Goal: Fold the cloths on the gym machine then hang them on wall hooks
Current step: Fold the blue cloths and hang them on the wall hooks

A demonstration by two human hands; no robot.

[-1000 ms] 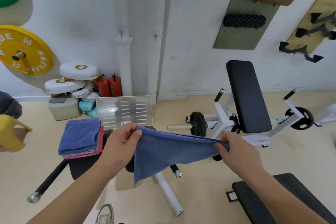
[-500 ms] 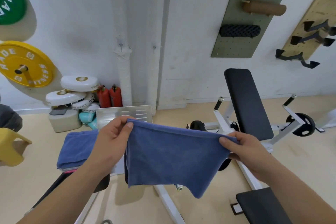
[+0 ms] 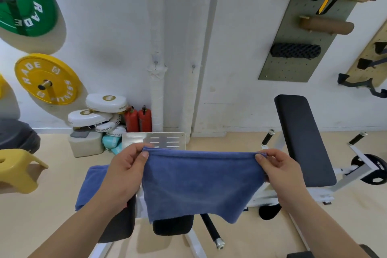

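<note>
My left hand (image 3: 125,170) and right hand (image 3: 278,170) hold a blue cloth (image 3: 199,184) up in front of me. Each hand has thumb and fingers pinched closed on one top corner, so the top edge runs nearly straight between them. The cloth hangs freely and looks doubled over; its bottom edge is uneven, dipping lower at the right.

I judge this to be the folding step, partway through one cloth. The next move likely calls for bringing the two pinched corners together to halve it, keeping the edges lined up.

Just behind my left hand, a stack of folded cloths (image 3: 90,186), blue on top, rests on a black pad (image 3: 119,222) of the gym machine, partly hidden by my wrist. Farther right is the machine's long black backrest (image 3: 301,138) on its white frame.

On the far wall, four small wall hooks (image 3: 156,63) sit on two white vertical strips; all are bare, so nothing is hung yet. Two pegboards on the right hold foam rollers (image 3: 295,50) and straps. No bins or baskets with cloths are visible.
</note>
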